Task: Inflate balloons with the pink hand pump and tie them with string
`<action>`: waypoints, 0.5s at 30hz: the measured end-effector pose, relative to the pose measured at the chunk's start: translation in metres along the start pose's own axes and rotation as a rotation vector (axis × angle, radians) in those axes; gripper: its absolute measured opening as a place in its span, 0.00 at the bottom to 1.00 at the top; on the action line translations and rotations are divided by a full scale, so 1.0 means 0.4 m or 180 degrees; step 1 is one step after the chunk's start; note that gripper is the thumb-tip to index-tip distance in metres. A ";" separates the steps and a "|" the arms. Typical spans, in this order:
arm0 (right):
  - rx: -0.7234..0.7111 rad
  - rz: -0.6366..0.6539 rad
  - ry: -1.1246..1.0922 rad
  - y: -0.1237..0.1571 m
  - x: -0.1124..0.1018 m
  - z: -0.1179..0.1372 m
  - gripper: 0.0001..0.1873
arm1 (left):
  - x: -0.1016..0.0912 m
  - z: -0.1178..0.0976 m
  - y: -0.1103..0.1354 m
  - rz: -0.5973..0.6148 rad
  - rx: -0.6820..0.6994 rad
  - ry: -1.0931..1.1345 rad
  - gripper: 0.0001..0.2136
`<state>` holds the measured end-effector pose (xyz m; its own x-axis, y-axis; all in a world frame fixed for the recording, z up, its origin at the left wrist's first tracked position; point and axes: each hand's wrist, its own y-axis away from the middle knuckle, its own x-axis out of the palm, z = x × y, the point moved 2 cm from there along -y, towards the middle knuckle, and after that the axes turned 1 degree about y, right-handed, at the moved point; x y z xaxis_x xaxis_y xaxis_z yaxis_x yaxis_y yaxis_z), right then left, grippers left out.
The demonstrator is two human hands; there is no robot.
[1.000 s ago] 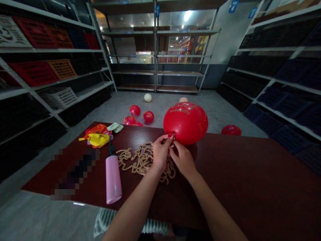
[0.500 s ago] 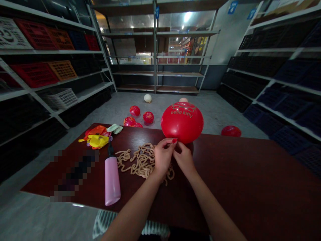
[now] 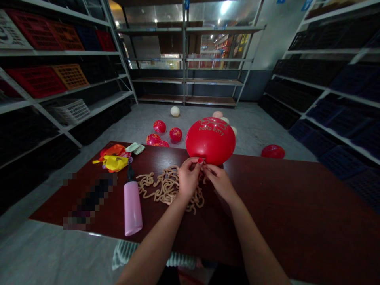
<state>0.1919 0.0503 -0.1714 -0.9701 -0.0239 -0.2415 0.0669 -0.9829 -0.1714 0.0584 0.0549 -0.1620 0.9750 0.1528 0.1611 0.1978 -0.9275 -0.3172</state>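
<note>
Head view, near to far. On the dark table (image 3: pixel 297 206) a pink pump (image 3: pixel 132 208) lies on its side, and just beyond it sprawls a tangle of tan cord (image 3: pixel 162 188). Both hands meet over the far end of that tangle: the left hand (image 3: pixel 187 179) and the right hand (image 3: pixel 219 182) are each closed in a narrow fingertip pinch on the neck of the red balloon (image 3: pixel 210 140), which is fully inflated and sits at the far edge of the table, directly above the fingers. The neck itself is hidden by the fingertips, so whether a knot is formed cannot be told. Judged from the pinch, inflation is done and closing the neck is the step in hand. A heap of flat yellow and orange balloons (image 3: pixel 114 160) lies unfilled at the table's far left corner. On the floor beyond lie filled balloons, red (image 3: pixel 159 126) and white (image 3: pixel 175 111), and metal shelves (image 3: pixel 184 79) line the back wall.
</note>
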 end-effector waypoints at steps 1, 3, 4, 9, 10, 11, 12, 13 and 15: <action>0.0023 0.0057 -0.0020 0.000 -0.007 0.004 0.13 | -0.005 0.001 -0.004 -0.0067 -0.0038 0.0000 0.08; 0.0107 0.0167 -0.0199 0.002 -0.018 0.011 0.13 | -0.016 0.001 -0.011 -0.0225 -0.0108 0.0010 0.09; 0.0160 0.0214 -0.0389 0.003 -0.021 0.014 0.14 | -0.021 0.002 -0.014 -0.0265 -0.0137 0.0019 0.09; 0.0310 0.0253 -0.1922 0.010 -0.013 0.020 0.17 | -0.027 0.016 -0.025 -0.0069 -0.0041 -0.0009 0.10; 0.0341 0.0213 -0.2140 0.009 -0.011 0.018 0.17 | -0.025 0.020 -0.025 -0.0019 0.0000 -0.0046 0.10; 0.0386 0.0151 -0.2268 0.007 -0.009 0.015 0.17 | -0.022 0.024 -0.026 0.0028 0.0047 -0.0121 0.10; 0.0434 0.0072 -0.2307 0.005 -0.009 0.011 0.17 | -0.019 0.024 -0.026 0.0072 0.0110 -0.0232 0.09; 0.0473 -0.0012 -0.2289 0.003 -0.010 0.006 0.17 | -0.016 0.021 -0.027 0.0114 0.0209 -0.0375 0.09; 0.0508 -0.0143 -0.2179 -0.004 -0.016 0.000 0.16 | -0.008 0.003 -0.028 0.0268 0.0545 -0.0765 0.07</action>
<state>0.1981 0.0520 -0.1697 -0.9034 -0.0407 0.4269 0.0392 -0.9992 -0.0123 0.0532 0.0651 -0.1600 0.9806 0.1732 -0.0918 0.1095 -0.8725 -0.4763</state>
